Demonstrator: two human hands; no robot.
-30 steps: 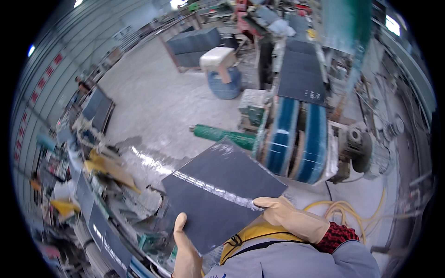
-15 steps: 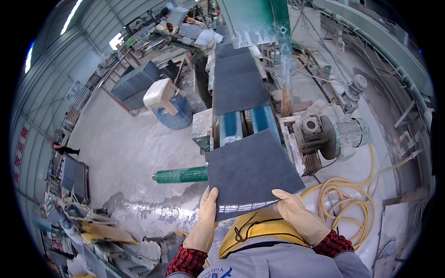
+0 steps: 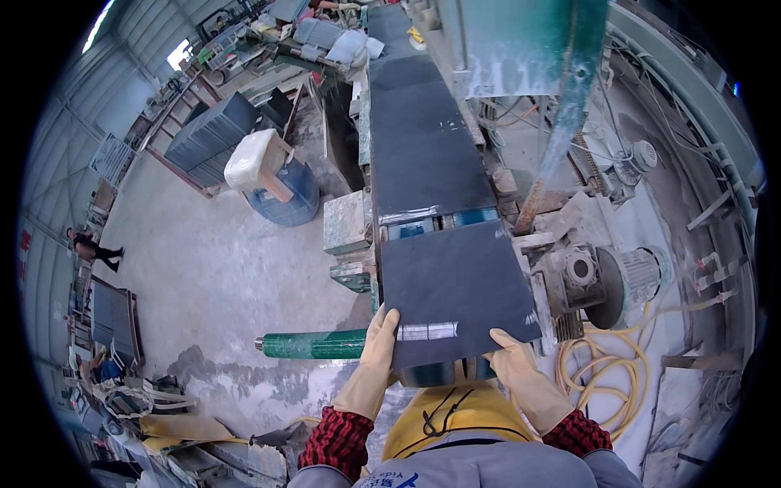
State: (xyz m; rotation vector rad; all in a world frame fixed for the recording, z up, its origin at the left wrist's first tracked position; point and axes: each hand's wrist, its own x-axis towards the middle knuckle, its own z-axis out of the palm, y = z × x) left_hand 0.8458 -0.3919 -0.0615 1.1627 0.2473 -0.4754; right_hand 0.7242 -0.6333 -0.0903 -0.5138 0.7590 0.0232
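A dark grey stone slab lies nearly flat at the near end of a conveyor with blue belts. My left hand, in a cream rubber glove, grips the slab's near left corner, thumb on top. At the near right part, my right hand, gloved alike, holds the edge with its thumb on the top face; the fingers beneath are hidden. Beyond a narrow gap, a second dark slab rests on the conveyor. A yellow apron covers my front, just below the slab.
A green roller sticks out at the left. To the right are a motor and a coiled yellow hose. A blue barrel and stacked slabs stand left. A green machine housing overhangs the far conveyor. Someone walks far left.
The held slab has moved forward and levelled onto the conveyor, narrowing the gap to the slab beyond. My hands have gone along with it, and the view has shifted.
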